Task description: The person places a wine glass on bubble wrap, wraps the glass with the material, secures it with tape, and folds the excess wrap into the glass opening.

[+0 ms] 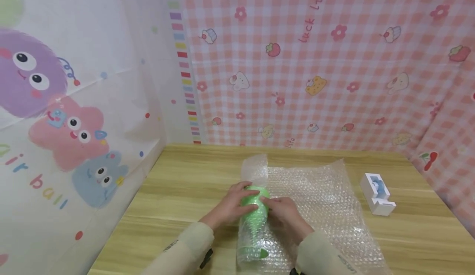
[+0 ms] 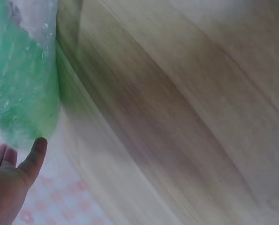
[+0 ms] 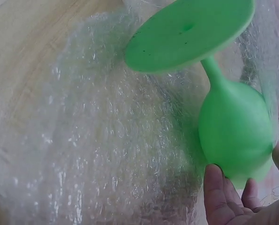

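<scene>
A green wine glass (image 1: 259, 217) lies on its side on bubble wrap (image 1: 315, 200), with a layer of the wrap folded over it from the left. Its round foot (image 3: 191, 35) points toward me and shows uncovered in the right wrist view. My left hand (image 1: 230, 207) rests over the wrapped bowl, fingers curved across it from the left. From the other side, my right hand (image 1: 287, 215) grips the bowl near its rim. The left wrist view shows part of the left hand (image 2: 10, 187) at the end of the covered bowl (image 2: 24, 89).
A white tape dispenser (image 1: 377, 200) with a blue core stands on the wooden table (image 1: 178, 184), right of the bubble wrap. Patterned cloths (image 1: 297, 102) hang behind the table and along both sides.
</scene>
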Motion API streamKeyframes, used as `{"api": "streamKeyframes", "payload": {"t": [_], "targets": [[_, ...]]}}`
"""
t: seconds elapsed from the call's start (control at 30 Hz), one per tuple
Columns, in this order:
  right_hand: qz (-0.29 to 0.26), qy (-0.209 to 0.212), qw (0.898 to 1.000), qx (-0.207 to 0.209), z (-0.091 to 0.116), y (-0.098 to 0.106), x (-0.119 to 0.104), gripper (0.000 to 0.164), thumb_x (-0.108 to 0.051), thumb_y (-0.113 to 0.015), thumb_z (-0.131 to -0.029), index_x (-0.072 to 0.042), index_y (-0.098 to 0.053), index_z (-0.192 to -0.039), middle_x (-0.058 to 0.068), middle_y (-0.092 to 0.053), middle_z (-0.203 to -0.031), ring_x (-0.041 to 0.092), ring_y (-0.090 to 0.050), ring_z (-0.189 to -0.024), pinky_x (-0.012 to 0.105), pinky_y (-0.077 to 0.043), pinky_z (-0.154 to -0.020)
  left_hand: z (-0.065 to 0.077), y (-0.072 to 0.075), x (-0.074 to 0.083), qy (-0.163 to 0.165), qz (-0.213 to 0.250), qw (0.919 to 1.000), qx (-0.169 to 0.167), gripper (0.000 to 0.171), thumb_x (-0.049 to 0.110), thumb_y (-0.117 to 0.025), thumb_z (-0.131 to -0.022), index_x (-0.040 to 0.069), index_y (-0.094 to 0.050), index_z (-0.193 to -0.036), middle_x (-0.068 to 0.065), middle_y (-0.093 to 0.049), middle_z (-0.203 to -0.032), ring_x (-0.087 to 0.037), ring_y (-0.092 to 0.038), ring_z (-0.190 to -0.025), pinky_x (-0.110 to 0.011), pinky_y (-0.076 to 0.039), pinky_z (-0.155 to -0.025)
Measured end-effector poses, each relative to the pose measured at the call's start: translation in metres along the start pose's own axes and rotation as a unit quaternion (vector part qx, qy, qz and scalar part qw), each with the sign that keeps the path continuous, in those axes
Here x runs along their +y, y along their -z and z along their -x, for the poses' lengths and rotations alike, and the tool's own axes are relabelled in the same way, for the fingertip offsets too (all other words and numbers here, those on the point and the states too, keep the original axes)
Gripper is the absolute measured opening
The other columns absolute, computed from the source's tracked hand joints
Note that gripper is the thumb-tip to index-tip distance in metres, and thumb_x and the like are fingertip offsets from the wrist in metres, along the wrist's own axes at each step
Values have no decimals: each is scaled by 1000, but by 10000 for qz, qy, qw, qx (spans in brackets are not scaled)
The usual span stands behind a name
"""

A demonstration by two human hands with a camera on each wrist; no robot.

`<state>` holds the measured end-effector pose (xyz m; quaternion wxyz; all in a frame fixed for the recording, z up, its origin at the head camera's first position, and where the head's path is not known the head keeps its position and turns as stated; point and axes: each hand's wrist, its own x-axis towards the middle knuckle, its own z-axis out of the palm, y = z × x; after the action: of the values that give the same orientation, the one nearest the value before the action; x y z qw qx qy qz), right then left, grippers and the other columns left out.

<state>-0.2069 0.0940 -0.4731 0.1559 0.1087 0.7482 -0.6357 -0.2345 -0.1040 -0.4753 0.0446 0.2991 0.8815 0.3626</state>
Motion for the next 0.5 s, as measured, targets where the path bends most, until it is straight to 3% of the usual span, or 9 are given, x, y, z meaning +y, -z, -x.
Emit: {"api": "streamKeyframes", "payload": {"t": [0.1,0.23,0.33,0.5], "targets": [[58,-57,10000,-34,1,3,0,52,-39,-69,-93,9,-66,-114,13,-73,-95,26,-71,-86,43,-59,-80,-1,-3,3,-190,-293,9993,102,48,34,-66,-96,10,-59,-137,-20,-32,-154,-38,-31,-139,-57,-36,-108],[0,-157,9998,-81,3,6,0,52,-38,-68,-94,9,-64,-116,17,-72,-103,30,-71,-95,44,-58,-83,-2,-6,10,-290,-637,9974,187,47,33,-66,-95,10,-60,-136,-15,-40,-143,-32,-36,-132,-50,-42,-105],[-159,-167,9997,-15,2,8,2,48,-34,-68,-94,9,-64,-115,18,-72,-102,30,-71,-94,43,-59,-80,-5,-7,14,-292,-770,9964,195,43,33,-67,-95,11,-62,-132,-10,-44,-135,-28,-38,-128,-46,-43,-104],[-300,-244,9991,168,0,10,5,46,-32,-68,-94,9,-65,-114,18,-72,-103,24,-71,-88,38,-60,-73,-8,-10,16,-301,-890,9954,205,39,31,-69,-94,13,-65,-128,-10,-46,-136,-29,-39,-130,-46,-42,-106]]}}
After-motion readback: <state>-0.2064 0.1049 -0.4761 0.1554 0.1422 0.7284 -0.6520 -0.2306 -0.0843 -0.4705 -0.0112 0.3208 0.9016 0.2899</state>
